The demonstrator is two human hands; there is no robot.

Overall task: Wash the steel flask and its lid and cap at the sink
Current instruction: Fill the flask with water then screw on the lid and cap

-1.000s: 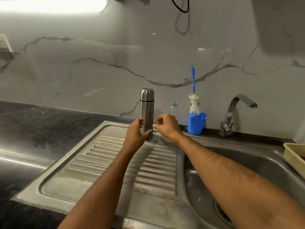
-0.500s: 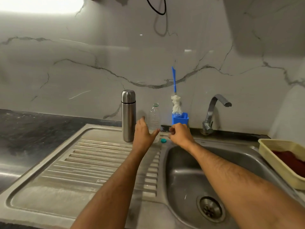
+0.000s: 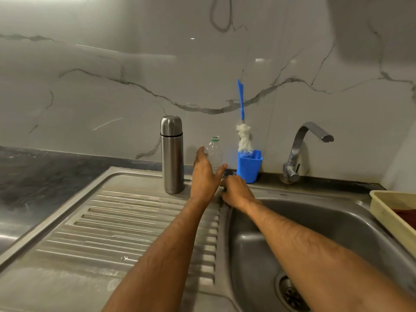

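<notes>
The steel flask [image 3: 172, 154] stands upright with its cap on, at the back of the ribbed drainboard [image 3: 126, 224]. My left hand [image 3: 204, 176] is just right of it, apart from the flask, fingers and thumb spread in front of a clear plastic bottle [image 3: 213, 152] with no lid. My right hand [image 3: 236, 191] rests on the rim between drainboard and basin, fingers curled downward. What lies under those fingers is hidden.
A blue cup [image 3: 249, 166] holding a blue-handled bottle brush [image 3: 243, 136] stands behind my right hand. The tap [image 3: 301, 149] is further right, above the steel basin [image 3: 326, 224] with its drain [image 3: 291, 293]. A yellow basket [image 3: 389, 212] sits at the right edge. Dark counter [image 3: 45, 176] lies left.
Both hands left the flask and moved right toward the plastic bottle. A small teal cap seen on the rim half a second ago is now covered by my right hand.
</notes>
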